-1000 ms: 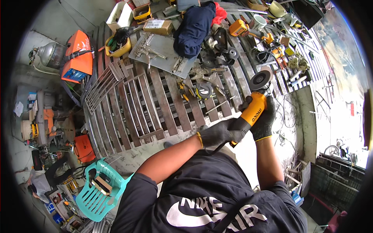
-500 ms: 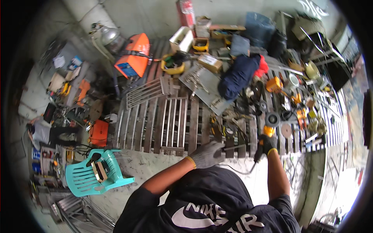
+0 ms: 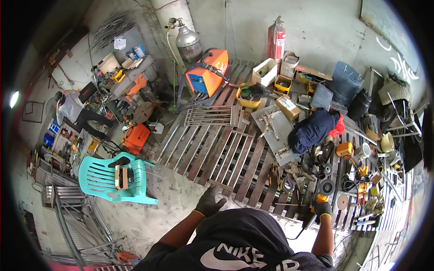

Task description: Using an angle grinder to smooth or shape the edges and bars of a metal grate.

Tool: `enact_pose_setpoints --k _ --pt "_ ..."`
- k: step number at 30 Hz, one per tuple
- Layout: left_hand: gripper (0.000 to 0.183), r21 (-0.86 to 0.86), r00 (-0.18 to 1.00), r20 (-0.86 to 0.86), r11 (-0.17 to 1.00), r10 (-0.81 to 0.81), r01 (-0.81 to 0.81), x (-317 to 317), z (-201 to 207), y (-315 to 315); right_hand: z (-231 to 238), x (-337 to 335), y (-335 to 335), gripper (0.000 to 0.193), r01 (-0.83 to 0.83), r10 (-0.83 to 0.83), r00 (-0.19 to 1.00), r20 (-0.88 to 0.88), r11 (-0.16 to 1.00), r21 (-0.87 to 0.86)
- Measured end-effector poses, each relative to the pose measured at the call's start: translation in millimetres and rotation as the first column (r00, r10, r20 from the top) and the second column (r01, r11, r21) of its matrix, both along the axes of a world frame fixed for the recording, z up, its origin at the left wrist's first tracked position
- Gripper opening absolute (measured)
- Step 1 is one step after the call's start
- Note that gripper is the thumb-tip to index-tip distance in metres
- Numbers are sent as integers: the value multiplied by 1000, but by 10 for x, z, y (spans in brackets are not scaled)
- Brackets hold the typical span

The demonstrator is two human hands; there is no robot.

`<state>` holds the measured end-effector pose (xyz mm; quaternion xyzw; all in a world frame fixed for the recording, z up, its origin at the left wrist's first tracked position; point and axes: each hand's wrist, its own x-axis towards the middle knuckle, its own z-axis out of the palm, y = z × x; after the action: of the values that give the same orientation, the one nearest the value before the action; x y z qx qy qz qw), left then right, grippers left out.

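Observation:
My right hand (image 3: 322, 208), in a dark glove with a yellow cuff, grips a yellow-and-black angle grinder (image 3: 322, 198) at the near edge of the slatted bench (image 3: 246, 185). The grinder's round disc (image 3: 327, 187) faces up. My left hand (image 3: 209, 203), also gloved, is held just off the bench edge with thumb and fingers apart and nothing in it. Closest to it is the near end of a small barred metal frame (image 3: 231, 158) lying on the slats. Beyond that lies a second barred metal rack (image 3: 209, 116).
A flat metal sheet (image 3: 275, 135) with clamps and a dark blue cloth (image 3: 312, 133) lie mid-bench. Loose tools, a loose disc (image 3: 343, 202) and a tape roll (image 3: 287, 184) crowd the right. An orange welding machine (image 3: 208, 74) stands far left. A turquoise chair (image 3: 97, 178) and another person (image 3: 74, 110) are left.
The view has tilted up and swung left. My left hand has shifted left, from beside a thin rod to near the frame's end. My right hand keeps hold of the angle grinder.

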<state>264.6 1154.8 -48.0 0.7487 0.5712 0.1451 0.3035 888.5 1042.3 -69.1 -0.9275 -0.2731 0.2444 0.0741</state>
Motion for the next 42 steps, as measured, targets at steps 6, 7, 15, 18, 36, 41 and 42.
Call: enact_pose_setpoints --k 6,7,15,18,36,41,42 --pt "95 37 991 -3 991 -132 132 253 112 382 198 -68 -57 72 8 -1 993 -121 998 60" --pt "94 46 988 -7 987 -156 156 266 144 439 160 -75 -64 73 -7 9 997 -71 1000 19" --pt "87 80 975 -111 976 -195 204 230 205 783 -141 -447 -530 73 39 -52 992 113 993 114" --pt "86 111 942 -176 945 -286 308 174 171 1070 -87 -757 -710 67 113 -140 981 136 976 188" --pt "78 57 285 -613 319 -737 946 -289 -441 2728 -338 -4729 396 80 -21 -81 966 245 922 388" --pt "64 100 317 -308 301 -897 949 -261 -359 2970 -229 -5123 628 88 150 -234 953 193 917 370" --pt "64 138 253 -371 217 -893 966 -261 -329 3013 -193 -5093 597 90 163 -228 961 159 926 341"
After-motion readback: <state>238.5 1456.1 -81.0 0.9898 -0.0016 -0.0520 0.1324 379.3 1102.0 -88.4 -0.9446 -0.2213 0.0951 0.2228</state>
